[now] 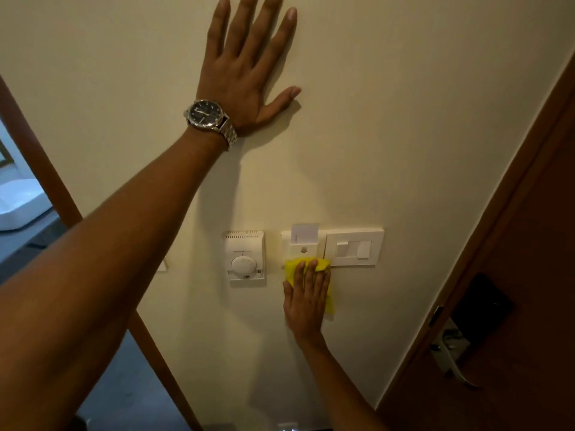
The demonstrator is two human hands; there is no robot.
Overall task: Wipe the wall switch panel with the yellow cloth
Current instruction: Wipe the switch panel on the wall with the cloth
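cloth (306, 266) under right hand (306, 303), on switch panel (353, 247).

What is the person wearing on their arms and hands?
Both arms are bare, with no sleeves or gloves in view. The left hand has a silver metal wristwatch with a dark round face at its wrist. The right hand wears nothing.

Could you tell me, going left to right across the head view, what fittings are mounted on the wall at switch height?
Thermostat with a round dial → key-card holder with a card in its slot → switch panel.
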